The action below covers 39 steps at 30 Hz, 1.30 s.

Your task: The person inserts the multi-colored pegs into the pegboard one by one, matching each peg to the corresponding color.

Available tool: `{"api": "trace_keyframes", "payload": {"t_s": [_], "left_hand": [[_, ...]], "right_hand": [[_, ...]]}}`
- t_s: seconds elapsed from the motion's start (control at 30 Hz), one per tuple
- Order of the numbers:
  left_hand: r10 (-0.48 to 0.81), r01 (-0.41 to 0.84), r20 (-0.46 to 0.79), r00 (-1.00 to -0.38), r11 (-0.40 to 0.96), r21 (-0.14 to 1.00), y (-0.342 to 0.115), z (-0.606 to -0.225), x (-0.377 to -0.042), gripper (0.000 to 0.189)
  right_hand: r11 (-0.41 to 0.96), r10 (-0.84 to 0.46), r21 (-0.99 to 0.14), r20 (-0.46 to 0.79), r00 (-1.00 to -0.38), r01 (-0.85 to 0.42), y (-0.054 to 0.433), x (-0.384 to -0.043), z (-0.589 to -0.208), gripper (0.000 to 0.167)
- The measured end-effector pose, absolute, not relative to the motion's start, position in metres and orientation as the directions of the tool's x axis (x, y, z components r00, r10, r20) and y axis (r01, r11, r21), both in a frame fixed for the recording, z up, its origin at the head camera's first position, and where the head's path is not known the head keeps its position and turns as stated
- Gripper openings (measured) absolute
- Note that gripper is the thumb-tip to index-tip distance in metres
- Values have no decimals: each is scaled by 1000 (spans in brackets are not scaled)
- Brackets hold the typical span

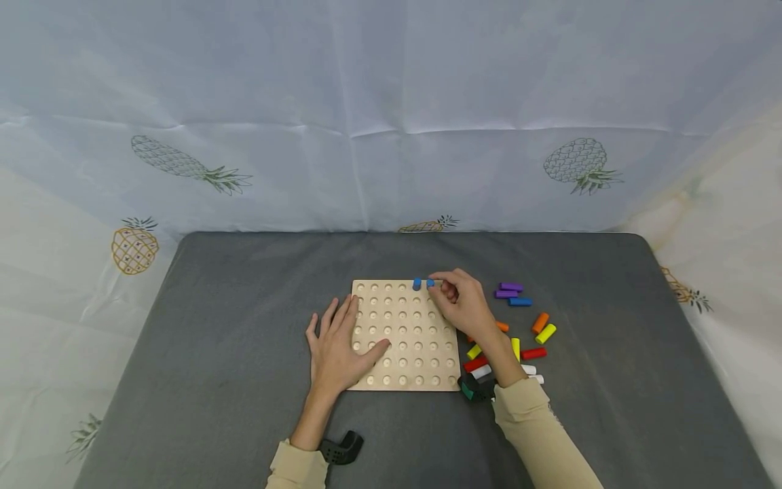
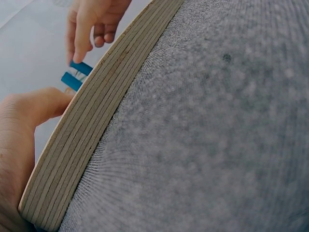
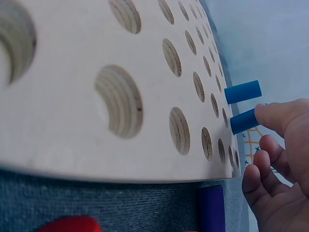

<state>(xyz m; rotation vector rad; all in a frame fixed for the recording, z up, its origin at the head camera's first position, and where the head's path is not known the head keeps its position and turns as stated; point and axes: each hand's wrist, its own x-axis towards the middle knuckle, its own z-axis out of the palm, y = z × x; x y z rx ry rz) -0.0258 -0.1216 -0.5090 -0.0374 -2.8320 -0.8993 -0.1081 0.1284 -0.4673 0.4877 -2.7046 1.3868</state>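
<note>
A square wooden pegboard [image 1: 402, 353] with rows of round holes lies on the table. My left hand [image 1: 334, 356] rests spread over its left edge, with the thumb reaching in over the holes. At the board's far edge, my right hand [image 1: 463, 299] pinches a blue peg [image 3: 244, 122] between thumb and forefinger, its lower end right at a hole of the far row. Just left of it a second blue peg [image 1: 417, 284] stands upright in the same row. Both pegs rise above the board's edge in the left wrist view.
Right of the board lie loose pegs: purple pegs [image 1: 510, 286], a blue one [image 1: 520, 302], and several orange, yellow [image 1: 546, 333], red [image 1: 534, 353] and white ones, some partly behind the right forearm. Grey cloth [image 1: 244, 326] covers the table; a pineapple-print curtain [image 1: 391, 176] hangs behind.
</note>
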Motion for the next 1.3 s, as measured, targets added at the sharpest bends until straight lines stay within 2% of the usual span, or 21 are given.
{"api": "trace_keyframes", "payload": {"t_s": [0.57,1.07,1.3], "left_hand": [[-29,77,176,-984,819,568,-121,-509,-26,101],[-25,87,185,-982,816,572,-123,-509,-25,102],[-24,94,194,-981,813,575,-123,-509,-25,101]], "right_hand": [[537,-246,-790,190,-950,-297,139,-109,-467,28],[633,-201,-734,154,-967,-248,166,-104,-467,22],[664,-221,-673,240,-945,-326,192,-100,-471,20]]}}
